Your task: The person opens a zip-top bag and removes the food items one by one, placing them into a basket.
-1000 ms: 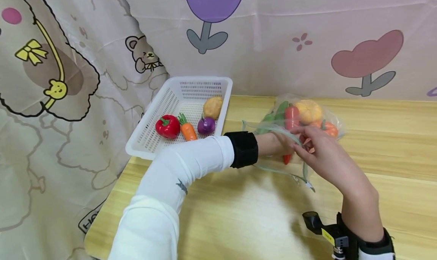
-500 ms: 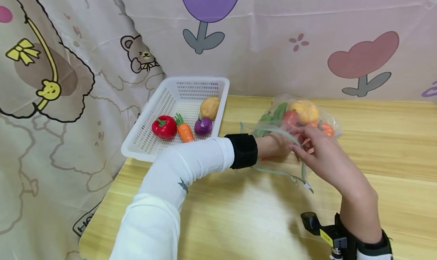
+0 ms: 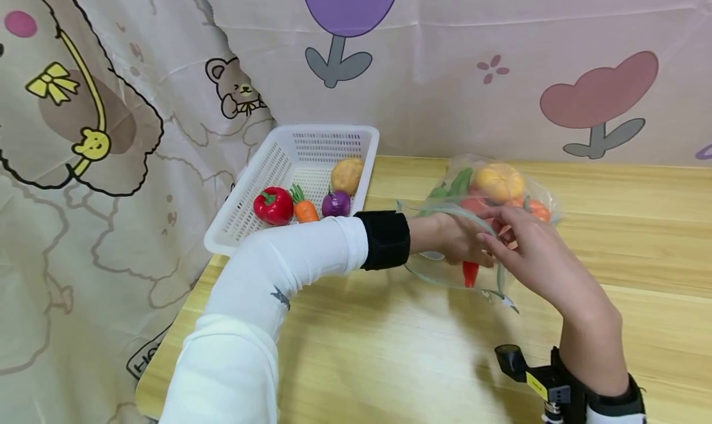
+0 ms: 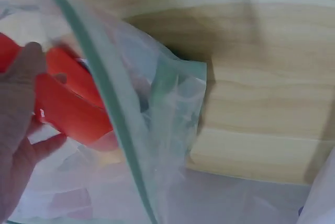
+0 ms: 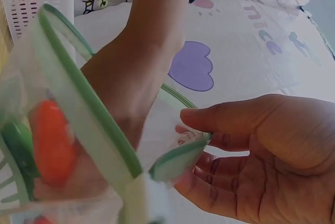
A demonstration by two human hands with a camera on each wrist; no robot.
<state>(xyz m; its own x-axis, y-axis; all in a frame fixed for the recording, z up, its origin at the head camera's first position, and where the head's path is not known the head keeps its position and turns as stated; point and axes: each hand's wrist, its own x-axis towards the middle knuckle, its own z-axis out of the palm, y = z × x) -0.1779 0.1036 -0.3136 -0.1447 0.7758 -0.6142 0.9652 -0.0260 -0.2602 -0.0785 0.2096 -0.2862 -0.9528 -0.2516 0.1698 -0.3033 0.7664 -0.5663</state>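
Observation:
My left hand (image 3: 458,237) reaches through the mouth of a clear zip bag (image 4: 172,98) with a green seal. Its thumb and fingers grip a red chili pepper (image 4: 70,111), whose tip (image 3: 470,274) points toward the table's front. Inside the bag, beyond that hand, are green peppers (image 3: 460,182), a yellow pumpkin (image 3: 499,183) and an orange one (image 3: 539,211). My right hand (image 3: 531,248) pinches the bag's rim between thumb and fingers, holding the mouth apart. The right wrist view shows this pinch on the green seal (image 5: 180,156).
Left of the bag stands a white perforated basket (image 3: 233,217). It holds a red bell pepper (image 3: 273,206), a carrot (image 3: 305,211), a purple onion (image 3: 336,203) and a potato (image 3: 347,175). A patterned cloth (image 3: 434,90) hangs behind the wooden table (image 3: 356,350).
Inside the bag, my left hand has shifted the red chili pepper; its tip swung left, then back toward the front. The left forearm has drawn slightly left. My right hand keeps its pinch.

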